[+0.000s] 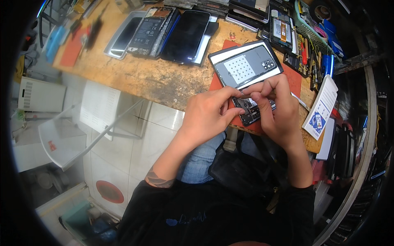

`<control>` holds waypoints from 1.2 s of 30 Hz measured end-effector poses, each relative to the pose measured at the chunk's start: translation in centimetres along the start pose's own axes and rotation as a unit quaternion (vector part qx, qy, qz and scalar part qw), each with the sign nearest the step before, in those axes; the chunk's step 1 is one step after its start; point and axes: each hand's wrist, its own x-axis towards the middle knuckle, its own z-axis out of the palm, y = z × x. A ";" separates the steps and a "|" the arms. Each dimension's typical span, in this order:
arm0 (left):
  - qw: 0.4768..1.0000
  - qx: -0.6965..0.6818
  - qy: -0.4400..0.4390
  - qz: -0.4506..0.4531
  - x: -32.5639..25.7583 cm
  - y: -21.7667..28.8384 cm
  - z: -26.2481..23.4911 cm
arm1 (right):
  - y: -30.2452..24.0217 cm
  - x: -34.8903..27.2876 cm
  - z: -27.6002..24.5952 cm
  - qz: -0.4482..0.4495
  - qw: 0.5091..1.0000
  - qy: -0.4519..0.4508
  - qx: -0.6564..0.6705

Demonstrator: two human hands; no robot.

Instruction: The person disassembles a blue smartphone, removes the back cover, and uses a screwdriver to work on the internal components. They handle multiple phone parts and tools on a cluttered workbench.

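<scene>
Your left hand [209,112] and right hand [277,108] met over the opened phone [251,111], which lay on the red mat [295,80] at the near edge of the bench [135,69], toward one o'clock from your lap. Both hands were curled, fingertips pinched together on some small part at the phone's upper end; what it was you could not tell, since the fingers covered it. You did well to brace your wrists near the bench edge and keep the pinch light, so nothing slipped into the open body. The phone's long axis ran from about seven o'clock to one o'clock, its exposed inside facing up. Just beyond it, at twelve o'clock, lay the grey back cover [246,64], camera end toward three o'clock.
</scene>
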 end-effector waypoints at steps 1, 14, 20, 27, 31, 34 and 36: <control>1.000 0.000 0.003 0.001 0.0 0.0 0.1 | 0.0 0.0 0.0 -0.007 1.000 0.001 0.000; 0.999 0.020 -0.032 -0.022 0.1 0.0 -0.3 | -0.8 0.8 0.7 -0.065 0.991 0.003 -0.120; 0.999 0.023 -0.030 -0.023 0.0 -0.1 -0.2 | -1.1 1.2 0.1 -0.066 0.992 -0.034 -0.104; 1.000 0.013 0.001 -0.010 -0.4 0.0 0.1 | -0.7 1.2 -0.3 -0.056 0.992 -0.075 -0.086; 1.000 0.016 0.004 -0.001 -0.5 -0.1 0.1 | -0.6 1.3 -0.2 -0.052 0.994 -0.068 -0.066; 1.000 0.009 0.013 0.004 -0.5 -0.2 0.3 | -1.0 1.5 -0.4 -0.047 0.993 -0.076 -0.080; 1.000 0.001 0.025 0.012 -0.5 -0.2 0.4 | -1.6 1.5 -0.5 -0.027 0.989 -0.093 -0.113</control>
